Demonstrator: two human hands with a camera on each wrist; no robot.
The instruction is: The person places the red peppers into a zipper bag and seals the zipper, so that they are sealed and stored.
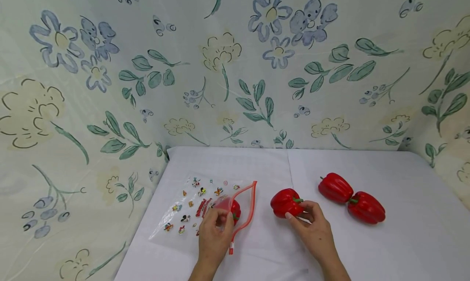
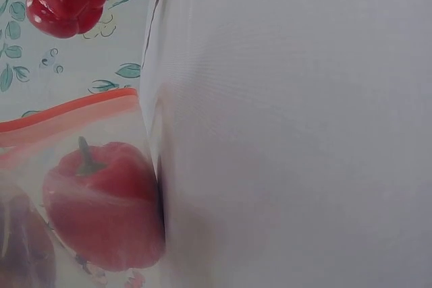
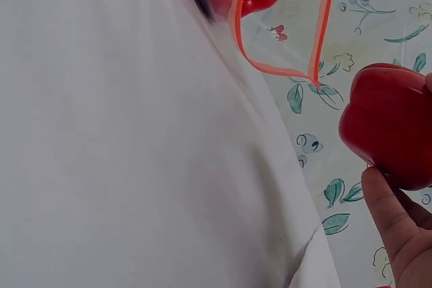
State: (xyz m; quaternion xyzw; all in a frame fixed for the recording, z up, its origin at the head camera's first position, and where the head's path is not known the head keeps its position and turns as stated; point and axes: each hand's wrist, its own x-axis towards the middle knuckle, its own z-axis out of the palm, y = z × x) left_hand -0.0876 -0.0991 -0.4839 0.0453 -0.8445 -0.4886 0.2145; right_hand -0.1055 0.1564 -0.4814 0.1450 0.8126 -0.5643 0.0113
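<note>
A clear zip bag [image 1: 167,228] with small cartoon prints and a red-orange zip lies on the table, its mouth gaping toward the right. Inside, near the mouth, is a red bell pepper [image 2: 101,207] with a green stem. My left hand [image 1: 216,236] pinches the bag's near side by the opening, thumb against curled fingers. To the right of the mouth, my right hand [image 1: 315,230] grips another red bell pepper [image 1: 284,203] by its stem end, thumb below and fingers behind. That pepper also shows in the right wrist view, apart from the bag's zip [image 3: 327,18].
Two more red bell peppers [image 1: 335,188] [image 1: 366,207] lie touching each other on the right of the table. A white cloth [image 1: 411,248] covers the table. Floral fabric [image 1: 227,69] hangs behind it and at both sides.
</note>
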